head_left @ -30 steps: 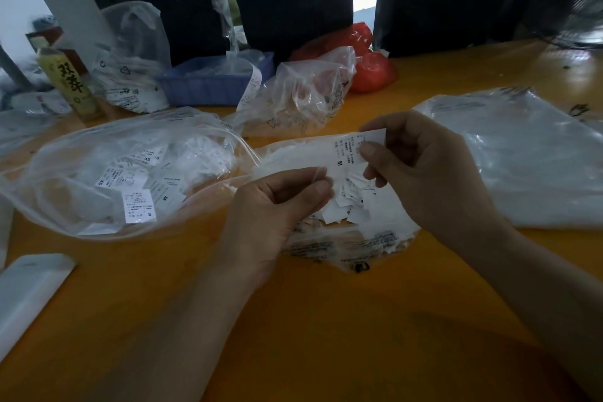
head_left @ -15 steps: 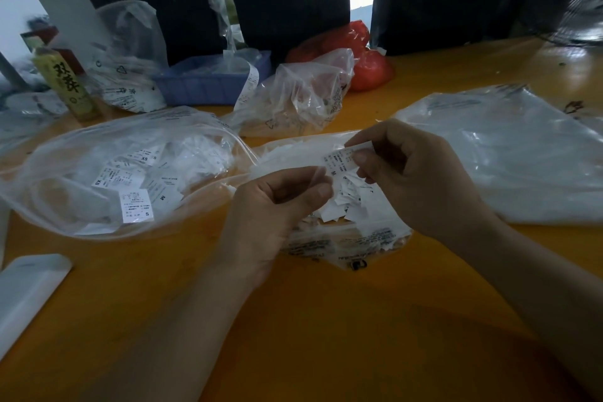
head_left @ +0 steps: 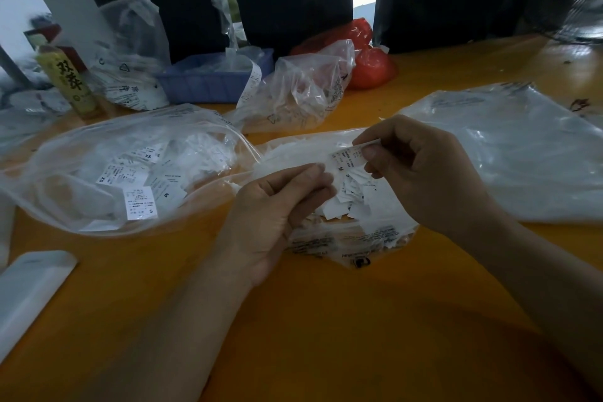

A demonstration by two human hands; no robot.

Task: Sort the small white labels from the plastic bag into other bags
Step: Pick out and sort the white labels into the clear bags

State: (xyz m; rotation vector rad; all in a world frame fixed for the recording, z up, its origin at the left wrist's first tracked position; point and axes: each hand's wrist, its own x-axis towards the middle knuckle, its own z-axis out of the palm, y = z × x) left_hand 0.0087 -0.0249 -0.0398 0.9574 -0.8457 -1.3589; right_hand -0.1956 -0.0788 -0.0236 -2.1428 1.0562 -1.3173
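A big orange wooden table (head_left: 326, 320) is lying under everything. On it, to the right of the middle bag, a wide flat clear plastic sheet bag (head_left: 515, 153) is resting. To the left of the middle bag, a large puffy clear plastic bag (head_left: 65, 173) is sitting with white paper size labels (head_left: 140, 202) showing through it, marked S, M and XS. The middle bag is a crumpled clear plastic bag with black print (head_left: 355, 238), and a pile of small white labels (head_left: 349, 202) is lying on it.

Behind the middle bag, a smaller crinkled clear bag (head_left: 300, 91) is standing, and a blue plastic basket (head_left: 205, 85) is sitting just left of that. A red plastic bag (head_left: 368, 65) is lying behind the middle bag too, a bit to the right. Far to the left and behind, a yellow bottle with black writing (head_left: 70, 85) is leaning.

The left hand (head_left: 277, 215) is hovering over the middle bag's left edge with its fingers curled; I cannot tell if it is holding anything. The right hand (head_left: 424, 173) is pinching one small white label marked M (head_left: 347, 158) between thumb and finger, right above the pile.
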